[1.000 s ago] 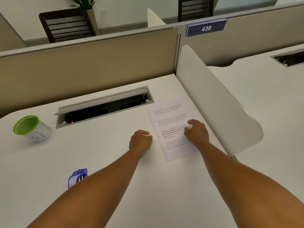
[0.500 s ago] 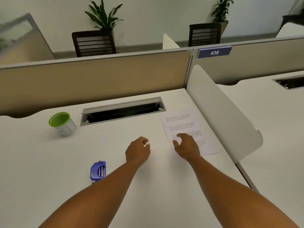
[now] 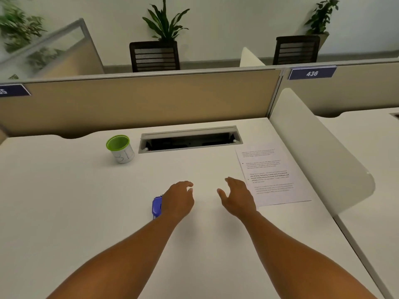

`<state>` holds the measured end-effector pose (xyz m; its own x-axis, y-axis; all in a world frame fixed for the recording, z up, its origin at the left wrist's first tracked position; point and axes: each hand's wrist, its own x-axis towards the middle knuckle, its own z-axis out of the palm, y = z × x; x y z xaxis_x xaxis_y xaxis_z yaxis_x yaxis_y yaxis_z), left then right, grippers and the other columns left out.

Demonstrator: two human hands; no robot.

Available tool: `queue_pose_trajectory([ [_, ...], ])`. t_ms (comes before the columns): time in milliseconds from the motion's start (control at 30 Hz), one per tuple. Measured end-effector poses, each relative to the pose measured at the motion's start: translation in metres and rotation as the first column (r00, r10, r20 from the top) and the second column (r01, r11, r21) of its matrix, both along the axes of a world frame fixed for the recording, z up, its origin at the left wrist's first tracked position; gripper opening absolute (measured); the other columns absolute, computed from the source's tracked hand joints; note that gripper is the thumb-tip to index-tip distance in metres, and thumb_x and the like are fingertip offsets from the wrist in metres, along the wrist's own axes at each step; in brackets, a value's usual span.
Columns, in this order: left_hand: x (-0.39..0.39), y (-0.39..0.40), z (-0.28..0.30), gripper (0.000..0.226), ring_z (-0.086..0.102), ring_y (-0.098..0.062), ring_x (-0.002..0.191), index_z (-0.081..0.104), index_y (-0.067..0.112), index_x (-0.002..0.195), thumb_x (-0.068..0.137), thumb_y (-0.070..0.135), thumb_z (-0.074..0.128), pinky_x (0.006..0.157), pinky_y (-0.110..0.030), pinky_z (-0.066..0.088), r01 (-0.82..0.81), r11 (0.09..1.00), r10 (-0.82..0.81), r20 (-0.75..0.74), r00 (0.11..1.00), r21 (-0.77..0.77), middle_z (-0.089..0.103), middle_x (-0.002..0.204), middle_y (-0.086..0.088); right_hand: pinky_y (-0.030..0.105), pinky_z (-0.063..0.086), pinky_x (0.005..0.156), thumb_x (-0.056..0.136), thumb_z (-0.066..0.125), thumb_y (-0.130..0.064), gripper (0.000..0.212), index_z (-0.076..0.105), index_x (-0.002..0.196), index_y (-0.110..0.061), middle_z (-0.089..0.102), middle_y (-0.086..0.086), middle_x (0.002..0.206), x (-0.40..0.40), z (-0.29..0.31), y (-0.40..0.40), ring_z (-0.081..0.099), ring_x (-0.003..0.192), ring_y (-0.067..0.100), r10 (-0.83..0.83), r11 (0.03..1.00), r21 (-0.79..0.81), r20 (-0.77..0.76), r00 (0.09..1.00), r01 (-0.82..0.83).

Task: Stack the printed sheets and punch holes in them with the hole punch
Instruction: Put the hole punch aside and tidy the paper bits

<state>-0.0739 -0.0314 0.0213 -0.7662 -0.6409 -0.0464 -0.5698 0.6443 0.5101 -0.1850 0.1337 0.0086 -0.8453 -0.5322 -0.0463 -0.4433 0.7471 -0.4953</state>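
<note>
Smooth matt white table (image 3: 64, 201), faint sheen, no grain. Beside the cable slot, thin matt paper: the sheets (image 3: 274, 175), dark print on white. That cable slot (image 3: 190, 139) has a brushed grey metal-looking frame. Left of it, a cup (image 3: 120, 148), plastic by the look, green-lined. Nearer than the slot, the hole punch (image 3: 157, 206): glossy purple plastic. Behind the slot, a beige cloth-like partition (image 3: 140, 102).

Soft, even, dim light lies on my desk (image 3: 64, 212); faint shadows under my arms; the far-left plant (image 3: 17, 29) is blurred, the edges bowed.
</note>
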Motion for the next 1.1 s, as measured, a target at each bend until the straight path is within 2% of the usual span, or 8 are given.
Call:
queue_pose_trajectory([
  [133,0.024,-0.016,-0.007,0.038,0.036,-0.008,0.141,0.051,0.031,0.138,0.102,0.033,0.038,0.110,-0.030,0.033,0.008,0.997,-0.003,0.064,0.998,-0.071,0.044,0.150,0.012,0.041,0.030,0.112,0.097,0.041,-0.047,0.058,0.034,0.146,-0.017,0.032,-0.002,0.156,0.022,-0.009,-0.019,0.022,0.145,0.019,0.064,0.996,0.062,0.014,0.998,-0.065],
  [233,0.041,-0.028,-0.012,0.043,0.027,-0.011,0.146,0.043,0.027,0.145,0.104,0.032,0.033,0.112,-0.034,0.032,0.033,0.992,-0.018,0.126,0.992,-0.122,0.033,0.158,0.008,0.041,0.028,0.113,0.098,0.038,-0.047,0.058,0.033,0.147,-0.018,0.026,-0.003,0.159,0.038,-0.016,-0.032,0.015,0.148,0.019,0.094,0.992,0.082,0.042,0.995,-0.097],
  [367,0.059,-0.043,-0.021,0.046,0.028,-0.015,0.146,0.037,0.023,0.148,0.103,0.029,0.034,0.109,-0.037,0.036,-0.002,0.996,0.018,0.181,0.983,-0.087,0.027,0.160,0.005,0.040,0.027,0.115,0.098,0.035,-0.047,0.058,0.032,0.148,-0.018,0.020,0.000,0.161,0.055,-0.026,-0.045,0.009,0.149,0.020,0.121,0.984,0.127,0.036,0.992,-0.125],
  [500,0.072,-0.054,-0.031,0.048,0.036,-0.018,0.141,0.036,0.023,0.148,0.100,0.026,0.040,0.104,-0.037,0.040,-0.068,0.997,0.073,0.188,0.980,-0.030,0.032,0.158,0.004,0.041,0.020,0.117,0.099,0.029,-0.047,0.059,0.025,0.151,-0.018,0.010,0.003,0.163,0.069,-0.037,-0.054,0.002,0.150,0.022,0.165,0.963,0.213,0.015,0.986,-0.164],
  [633,0.080,-0.061,-0.039,0.046,0.046,-0.022,0.130,0.040,0.021,0.144,0.099,0.027,0.041,0.097,-0.039,0.042,-0.147,0.989,0.142,0.159,0.977,0.025,0.046,0.147,0.001,0.042,0.012,0.121,0.100,0.026,-0.047,0.059,0.022,0.152,-0.019,0.004,0.003,0.164,0.081,-0.048,-0.062,-0.004,0.150,0.023,0.185,0.955,0.232,0.012,0.983,-0.183],
  [900,0.085,-0.064,-0.050,0.037,0.050,-0.022,0.120,0.047,0.020,0.134,0.099,0.032,0.044,0.087,-0.035,0.042,-0.224,0.972,0.219,0.077,0.973,0.076,0.053,0.134,-0.001,0.042,0.004,0.122,0.100,0.024,-0.046,0.058,0.020,0.152,-0.019,-0.001,0.001,0.164,0.088,-0.068,-0.075,-0.010,0.150,0.021,0.238,0.942,0.241,0.004,0.971,-0.231],
  [1100,0.084,-0.062,-0.057,0.031,0.056,-0.023,0.091,0.057,0.014,0.112,0.101,0.034,0.037,0.074,-0.032,0.041,-0.281,0.949,0.268,0.104,0.958,0.144,0.057,0.117,-0.005,0.043,-0.002,0.122,0.101,0.020,-0.045,0.058,0.017,0.153,-0.020,-0.004,0.002,0.164,0.095,-0.080,-0.079,-0.014,0.149,0.021,0.253,0.930,0.274,0.007,0.967,-0.245],
])
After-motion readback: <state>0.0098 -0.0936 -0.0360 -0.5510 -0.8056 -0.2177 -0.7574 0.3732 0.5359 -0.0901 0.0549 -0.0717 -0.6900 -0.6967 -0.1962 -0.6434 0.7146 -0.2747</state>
